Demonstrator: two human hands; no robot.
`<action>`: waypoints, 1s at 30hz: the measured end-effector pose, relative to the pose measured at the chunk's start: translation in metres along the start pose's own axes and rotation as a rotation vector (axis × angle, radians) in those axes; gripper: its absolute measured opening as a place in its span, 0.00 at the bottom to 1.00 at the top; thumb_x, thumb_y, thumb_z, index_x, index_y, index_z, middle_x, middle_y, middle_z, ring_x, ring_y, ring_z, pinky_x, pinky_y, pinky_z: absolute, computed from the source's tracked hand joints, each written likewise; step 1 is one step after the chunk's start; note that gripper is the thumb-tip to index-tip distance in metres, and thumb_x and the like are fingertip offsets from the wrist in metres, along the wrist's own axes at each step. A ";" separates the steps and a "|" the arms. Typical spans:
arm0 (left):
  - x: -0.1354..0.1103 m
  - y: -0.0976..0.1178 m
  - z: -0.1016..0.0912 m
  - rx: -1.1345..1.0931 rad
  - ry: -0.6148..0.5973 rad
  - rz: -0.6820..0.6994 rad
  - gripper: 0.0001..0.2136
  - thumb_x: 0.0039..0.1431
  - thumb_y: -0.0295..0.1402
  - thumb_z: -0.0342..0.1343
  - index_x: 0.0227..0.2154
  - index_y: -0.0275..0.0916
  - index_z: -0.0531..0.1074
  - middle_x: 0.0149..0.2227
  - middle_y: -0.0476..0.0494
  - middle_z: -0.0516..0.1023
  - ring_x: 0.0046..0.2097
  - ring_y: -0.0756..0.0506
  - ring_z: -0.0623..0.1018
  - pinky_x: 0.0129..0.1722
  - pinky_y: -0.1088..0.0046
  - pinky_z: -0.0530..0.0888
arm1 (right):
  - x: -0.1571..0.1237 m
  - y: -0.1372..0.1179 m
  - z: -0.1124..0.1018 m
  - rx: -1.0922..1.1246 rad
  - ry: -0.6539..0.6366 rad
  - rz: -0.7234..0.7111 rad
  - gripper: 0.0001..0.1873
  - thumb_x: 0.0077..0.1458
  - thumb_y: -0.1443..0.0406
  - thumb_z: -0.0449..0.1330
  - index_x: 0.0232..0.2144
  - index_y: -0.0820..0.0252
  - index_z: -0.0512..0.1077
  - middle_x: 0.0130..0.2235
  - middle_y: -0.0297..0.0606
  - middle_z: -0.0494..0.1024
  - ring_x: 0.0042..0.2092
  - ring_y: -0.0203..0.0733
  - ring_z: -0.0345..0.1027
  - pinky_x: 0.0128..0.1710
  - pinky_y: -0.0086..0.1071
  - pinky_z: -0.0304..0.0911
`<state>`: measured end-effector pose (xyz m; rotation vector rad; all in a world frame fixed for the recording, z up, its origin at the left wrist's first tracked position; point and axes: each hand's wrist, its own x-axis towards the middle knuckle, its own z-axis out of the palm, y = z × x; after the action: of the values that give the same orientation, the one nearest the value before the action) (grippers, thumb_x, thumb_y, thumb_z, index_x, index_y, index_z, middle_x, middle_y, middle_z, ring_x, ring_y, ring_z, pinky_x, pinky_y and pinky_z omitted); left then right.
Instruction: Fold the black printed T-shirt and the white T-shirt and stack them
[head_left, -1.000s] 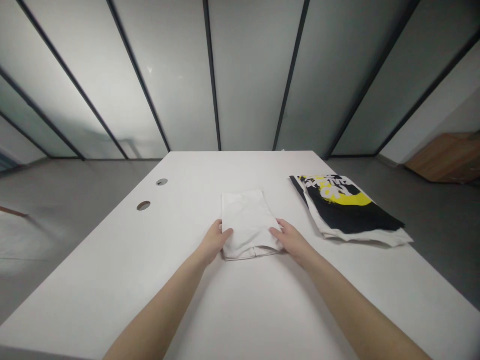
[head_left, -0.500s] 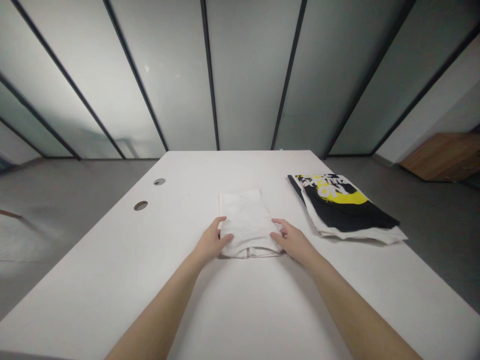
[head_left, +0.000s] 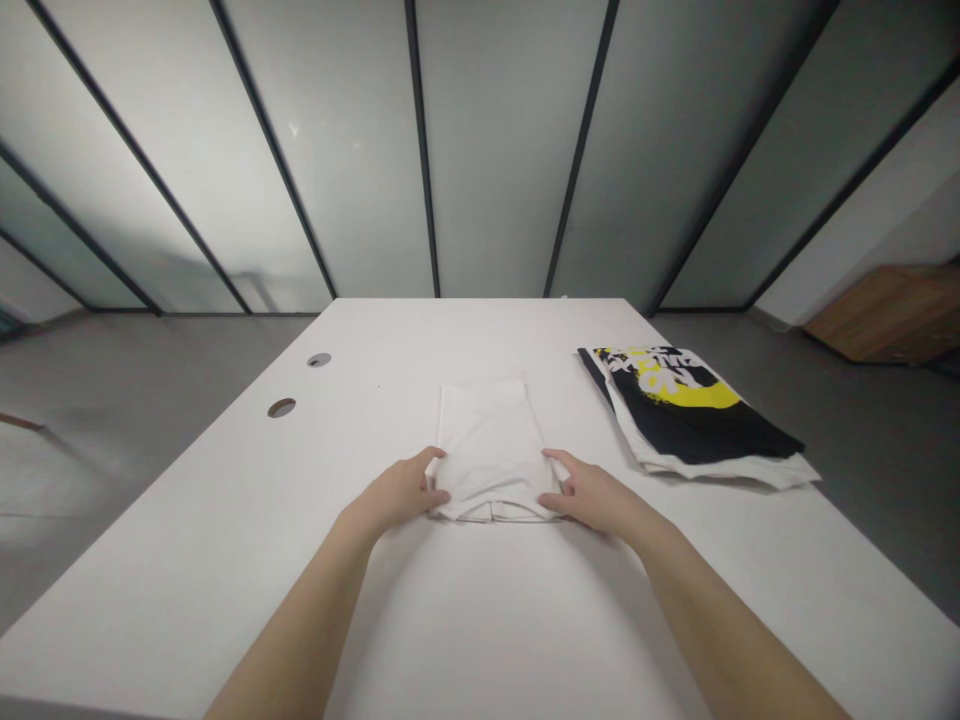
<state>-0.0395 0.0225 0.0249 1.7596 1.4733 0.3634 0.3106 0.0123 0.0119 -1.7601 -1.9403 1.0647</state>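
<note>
Both hands had shifted outward and slightly toward the person since the earlier frame, and the near left corner of the folded white cloth garment (head_left: 491, 450) had been drawn a little to the left. The left hand (head_left: 396, 495) lay half-curled at that corner, with its fingers across the garment's left edge. The right hand (head_left: 596, 500) lay against the near right edge, its fingers curved and its thumb side turned toward the cloth. Both hands were narrowly cupped around the sides, but the view could not show whether either was actually pinching the fabric.

The garment lay flat near the middle of the white table (head_left: 187, 520), its long axis pointing straight away from the person, with layered hems along the near edge. Off to its right and well apart, a folded black, white and yellow printed T-shirt (head_left: 697, 435) lay diagonally. Two round cable holes (head_left: 281, 407) were set in the table's left side. Beyond the table stood frosted glass wall panels with dark metal frames (head_left: 337, 150), above a grey floor (head_left: 112, 370), and a wooden board (head_left: 885, 315) showed at far right.
</note>
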 end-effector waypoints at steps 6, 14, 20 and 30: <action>0.002 0.002 -0.009 0.181 0.220 0.039 0.14 0.61 0.37 0.59 0.49 0.43 0.78 0.34 0.44 0.80 0.36 0.41 0.79 0.38 0.69 0.68 | 0.000 0.000 -0.003 0.014 -0.025 0.014 0.41 0.53 0.55 0.72 0.66 0.56 0.68 0.25 0.30 0.79 0.25 0.42 0.68 0.29 0.31 0.54; -0.010 0.013 -0.002 0.128 -0.104 0.164 0.25 0.47 0.39 0.68 0.51 0.45 0.78 0.37 0.46 0.78 0.35 0.41 0.77 0.34 0.69 0.68 | -0.004 -0.015 0.000 0.339 -0.154 0.116 0.38 0.58 0.57 0.67 0.68 0.53 0.64 0.25 0.27 0.76 0.20 0.35 0.65 0.18 0.25 0.52; -0.009 0.012 -0.004 0.135 -0.139 0.191 0.15 0.49 0.34 0.62 0.42 0.45 0.79 0.37 0.45 0.78 0.36 0.42 0.77 0.34 0.69 0.67 | -0.003 -0.013 0.004 0.338 -0.198 0.181 0.33 0.55 0.59 0.69 0.63 0.50 0.70 0.28 0.29 0.74 0.28 0.39 0.76 0.17 0.22 0.55; -0.010 0.014 -0.007 0.123 -0.227 0.180 0.07 0.50 0.33 0.58 0.32 0.43 0.77 0.30 0.49 0.75 0.32 0.46 0.73 0.31 0.71 0.64 | -0.006 -0.017 0.003 0.230 -0.254 0.109 0.31 0.56 0.59 0.69 0.62 0.54 0.72 0.30 0.30 0.72 0.27 0.36 0.71 0.21 0.25 0.60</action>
<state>-0.0371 0.0158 0.0423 1.9679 1.2025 0.1598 0.2980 0.0059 0.0231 -1.6869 -1.7861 1.5496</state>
